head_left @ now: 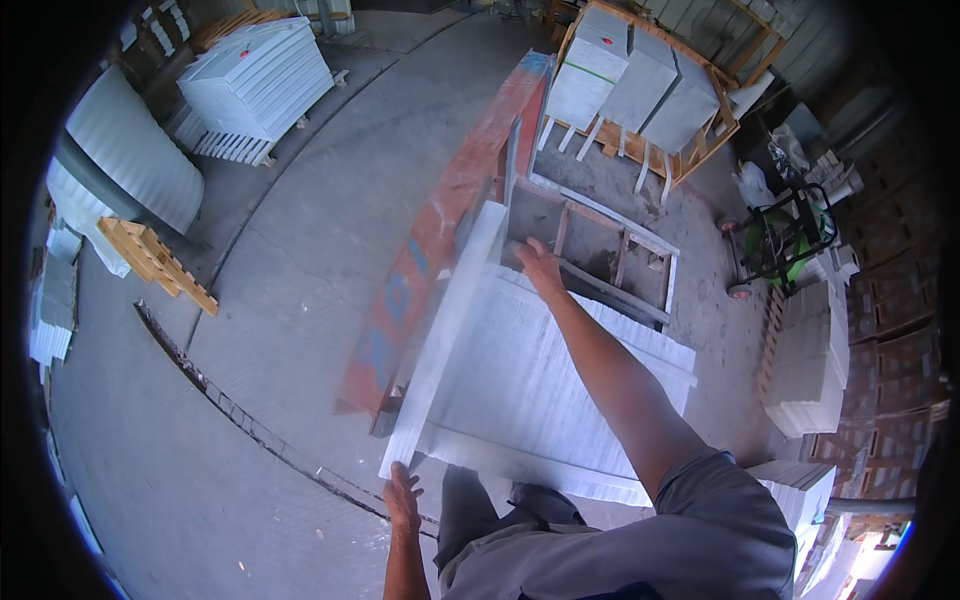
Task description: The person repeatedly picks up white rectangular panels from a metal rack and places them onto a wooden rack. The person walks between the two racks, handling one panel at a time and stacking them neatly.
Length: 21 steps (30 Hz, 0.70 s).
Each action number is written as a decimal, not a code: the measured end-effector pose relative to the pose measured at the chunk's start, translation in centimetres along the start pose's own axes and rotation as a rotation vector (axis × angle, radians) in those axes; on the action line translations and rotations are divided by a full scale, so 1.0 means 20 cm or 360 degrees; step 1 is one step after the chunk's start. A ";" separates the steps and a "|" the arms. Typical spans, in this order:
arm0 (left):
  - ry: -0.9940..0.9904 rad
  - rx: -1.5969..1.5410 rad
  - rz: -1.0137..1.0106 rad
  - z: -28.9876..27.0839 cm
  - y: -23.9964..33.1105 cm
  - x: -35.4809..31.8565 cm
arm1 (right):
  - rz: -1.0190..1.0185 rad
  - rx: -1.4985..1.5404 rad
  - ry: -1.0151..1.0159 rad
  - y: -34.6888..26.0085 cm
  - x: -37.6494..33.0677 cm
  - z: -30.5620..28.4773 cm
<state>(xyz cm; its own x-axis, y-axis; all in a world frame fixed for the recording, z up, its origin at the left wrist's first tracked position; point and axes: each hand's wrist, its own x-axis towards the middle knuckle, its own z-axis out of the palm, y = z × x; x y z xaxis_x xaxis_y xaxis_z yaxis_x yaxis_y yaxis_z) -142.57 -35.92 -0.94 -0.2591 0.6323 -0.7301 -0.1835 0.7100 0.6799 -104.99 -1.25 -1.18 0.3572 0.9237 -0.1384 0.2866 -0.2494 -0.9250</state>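
Note:
A long white stone slab (445,335) stands on edge beside a red metal A-frame rack (440,225), its narrow side toward me. At the slab's near end, my left hand (403,497) is closed on the lower corner, thumb up along the edge. My right hand (540,268) reaches across to the far end, its fingers bent against the slab's far edge; the fingertips are partly blurred. Beneath my right forearm lies a row of white slabs (540,370) packed on edge, with white strips running across its near and far ends.
Behind the row lies an open metal frame (672,280). Slab blocks (590,75) stand in a wooden crate at the back, with another stack (258,80) at the far left. A wheeled cart (790,235) stands right. A floor channel (230,405) runs along the left.

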 end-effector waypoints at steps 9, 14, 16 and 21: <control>-0.0027 -0.0048 -0.0005 0.00 0.04 0.00 | -0.0041 0.0014 -0.0232 -0.08 0.49 0.20; -0.0069 -0.0045 0.0008 -0.01 0.07 0.01 | -0.0252 -0.0039 -0.0334 0.00 0.54 0.22; -0.0018 0.0007 -0.0047 0.00 0.08 0.01 | -0.0086 0.0049 -0.0285 0.02 0.55 0.22; 0.0103 0.0111 -0.0040 0.02 0.08 0.00 | -0.0053 0.0002 -0.0193 0.05 0.57 0.23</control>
<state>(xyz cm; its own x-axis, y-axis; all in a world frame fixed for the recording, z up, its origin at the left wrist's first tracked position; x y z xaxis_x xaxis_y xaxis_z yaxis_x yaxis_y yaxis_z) -142.52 -34.61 0.07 -0.3166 0.5939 -0.7396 -0.1252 0.7467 0.6532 -104.76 10.48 -5.39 0.2375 0.9599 -0.1491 0.2951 -0.2175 -0.9304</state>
